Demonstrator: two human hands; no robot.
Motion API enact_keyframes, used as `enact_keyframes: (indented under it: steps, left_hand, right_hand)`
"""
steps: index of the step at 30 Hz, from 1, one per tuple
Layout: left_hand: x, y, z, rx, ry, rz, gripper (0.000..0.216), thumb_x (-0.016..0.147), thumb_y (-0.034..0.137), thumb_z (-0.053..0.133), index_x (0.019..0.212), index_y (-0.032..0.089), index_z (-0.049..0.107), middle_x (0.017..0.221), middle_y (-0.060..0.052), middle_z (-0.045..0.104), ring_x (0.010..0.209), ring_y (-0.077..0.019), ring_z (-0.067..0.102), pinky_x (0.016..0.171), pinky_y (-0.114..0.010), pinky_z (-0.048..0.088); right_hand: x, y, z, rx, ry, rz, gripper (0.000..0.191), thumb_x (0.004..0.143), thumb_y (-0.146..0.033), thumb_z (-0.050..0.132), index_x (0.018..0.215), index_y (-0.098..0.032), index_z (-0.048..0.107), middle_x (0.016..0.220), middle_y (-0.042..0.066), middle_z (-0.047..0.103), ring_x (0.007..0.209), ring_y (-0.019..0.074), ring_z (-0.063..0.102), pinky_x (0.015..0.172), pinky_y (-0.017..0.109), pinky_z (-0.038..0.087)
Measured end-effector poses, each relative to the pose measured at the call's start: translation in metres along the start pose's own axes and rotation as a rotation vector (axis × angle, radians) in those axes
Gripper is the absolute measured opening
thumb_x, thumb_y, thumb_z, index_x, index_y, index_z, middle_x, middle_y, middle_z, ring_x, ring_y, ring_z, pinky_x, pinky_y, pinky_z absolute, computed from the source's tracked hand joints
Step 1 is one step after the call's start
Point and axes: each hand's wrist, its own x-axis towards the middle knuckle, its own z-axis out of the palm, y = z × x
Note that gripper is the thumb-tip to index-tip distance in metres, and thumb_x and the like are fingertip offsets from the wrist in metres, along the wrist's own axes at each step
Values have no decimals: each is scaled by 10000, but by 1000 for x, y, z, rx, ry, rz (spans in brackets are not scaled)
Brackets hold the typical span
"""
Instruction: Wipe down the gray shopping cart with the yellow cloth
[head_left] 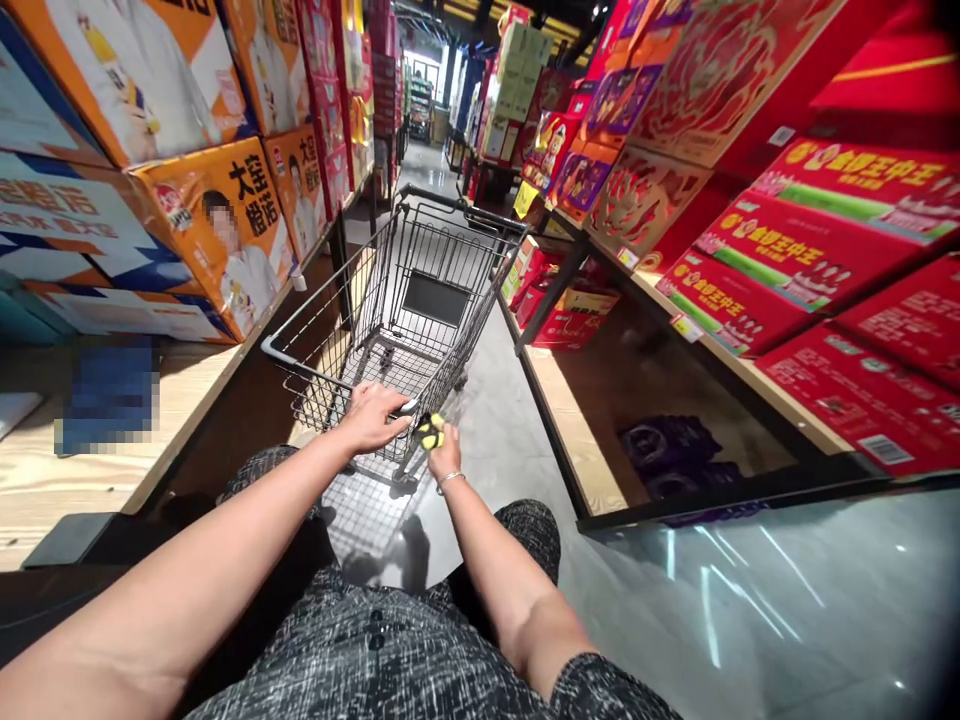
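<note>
FREE: floor strip (pixel 510 430) right of cart (pixel 437 300) | BLOCKED: left shelf (pixel 191 390), right shelf (pixel 570 440)

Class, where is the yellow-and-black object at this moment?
In the head view, the yellow-and-black object is below and slightly left of centre, in the right hand, just right of the left hand at the shopping cart's near end.

Cart (pixel 435 300): dark metal wire. Floor (pixel 675 620): smooth, glossy. Left shelf (pixel 186 388): grained wood. Red cartons (pixel 784 250): glossy card.

A shop: shopping cart (pixel 436 300), stacked cartons (pixel 787 245).
</note>
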Motion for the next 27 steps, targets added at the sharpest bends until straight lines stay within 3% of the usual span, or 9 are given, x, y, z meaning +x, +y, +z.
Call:
enact_keyframes:
  steps: [2, 4, 6, 8, 12, 17, 22, 27]
  left_hand:
    - [0, -1, 2, -13, 26, 3, 352, 886, 468, 507, 1086, 247, 694, 952, -50, 651, 995, -269, 540, 1018, -488, 263]
    - [0, -1, 5, -10, 49, 5, 350, 899, 472, 495, 1060, 235, 696, 945, -53, 653, 990, -270, 541, 1016, -492, 266]
    - [0, -1, 9, 7, 61, 9, 329, 898, 460, 502, 1002, 219, 700, 928, -57, 655, 975, -270, 543, 1004, -490, 277]
    - [0, 1, 12, 15, 75, 14, 296, 881, 433, 530, 995, 219, 699, 927, -56, 659, 967, -268, 546, 995, -484, 285]
    - [0, 6, 16, -10, 132, 7, 302, 860, 400, 574, 1090, 239, 685, 953, -44, 672, 973, -260, 548, 997, -479, 280]
    - [-3, 16, 22, -46, 202, 33, 290, 924, 415, 526, 1056, 221, 698, 919, -41, 673, 934, -242, 552, 952, -459, 291]
    - [-10, 18, 26, -81, 297, 99, 301, 959, 446, 494, 985, 242, 714, 819, -21, 669, 846, -210, 553, 896, -440, 288]
    - [-21, 2, 23, -156, 327, 156, 289, 949, 442, 507, 950, 253, 726, 781, -11, 670, 840, -195, 561, 892, -427, 274]
  right_hand:
    - [23, -16, -31, -56, 134, -60, 513, 777, -97, 455, 1282, -149, 532, 1275, 146, 518, 1193, 224, 509, 1013, 348, 441]
    - [46, -40, -63, -159, 171, -256, 524, 827, -123, 456, 1345, -183, 508, 1402, 137, 447, 1323, 232, 395, 1082, 365, 373]
    - [65, -64, -91, -322, 36, -513, 469, 874, -139, 457, 1315, -270, 544, 1452, 68, 434, 1393, 233, 298, 1103, 389, 333]
    - [82, -83, -110, -521, -133, -671, 407, 928, -162, 425, 1267, -336, 568, 1449, 12, 460, 1417, 236, 249, 1092, 428, 322]
    - [121, -108, -132, -833, -204, -597, 361, 1000, -249, 322, 1250, -344, 565, 1428, 26, 485, 1411, 264, 250, 1038, 504, 343]
    - [154, -121, -142, -1013, -244, -511, 356, 987, -225, 322, 1181, -315, 608, 1318, 62, 546, 1371, 284, 290, 988, 529, 362]
    - [149, -123, -146, -1072, -312, -545, 340, 973, -220, 353, 1122, -300, 647, 1204, 83, 588, 1200, 259, 422, 938, 483, 380]
    - [133, -121, -148, -1082, -323, -561, 301, 952, -234, 397, 1127, -289, 635, 1200, 84, 578, 1128, 258, 442, 880, 438, 406]
